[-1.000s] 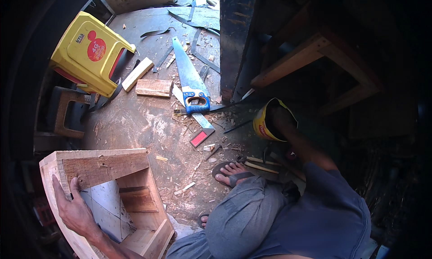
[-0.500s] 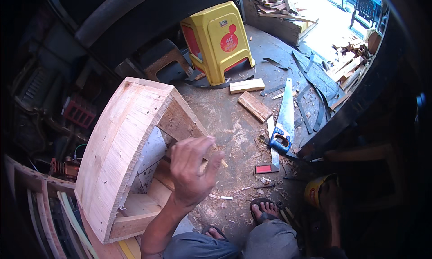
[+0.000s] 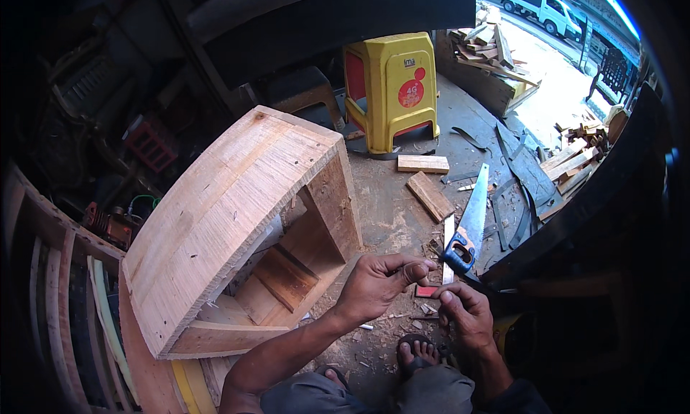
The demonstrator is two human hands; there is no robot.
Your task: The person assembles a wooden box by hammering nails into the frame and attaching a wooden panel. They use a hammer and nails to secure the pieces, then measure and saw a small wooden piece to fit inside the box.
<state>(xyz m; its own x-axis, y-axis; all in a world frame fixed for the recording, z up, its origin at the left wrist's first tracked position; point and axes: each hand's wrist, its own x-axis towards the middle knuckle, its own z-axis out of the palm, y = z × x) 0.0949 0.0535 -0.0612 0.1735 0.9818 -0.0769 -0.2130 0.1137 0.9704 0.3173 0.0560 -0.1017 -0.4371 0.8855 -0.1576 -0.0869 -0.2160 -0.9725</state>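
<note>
My left hand (image 3: 381,288) is closed, thumb and fingertips pinched together in front of the open wooden frame. Close beside it, my right hand (image 3: 467,315) is closed too, its thumb against the bent index finger. Whatever is between the fingers of either hand is too small to name. The frame (image 3: 223,202), a box of pale boards with a curved plank face and small dark nail marks, stands tilted at my left. Beyond my hands lie a handsaw (image 3: 473,213) with a blue and black handle and a try square (image 3: 425,291) with a red stock, partly hidden.
A yellow plastic stool (image 3: 399,94) stands at the back, with two wood blocks (image 3: 429,196) before it. Dark strips (image 3: 528,173) and scrap wood piles (image 3: 575,159) lie to the right. Shavings litter the floor. A yellow tin (image 3: 507,333) sits beside my right forearm.
My right hand has come up from the yellow tin to beside my left hand. My left hand has moved right, away from the frame, and closed into a pinch. The view has shifted.
</note>
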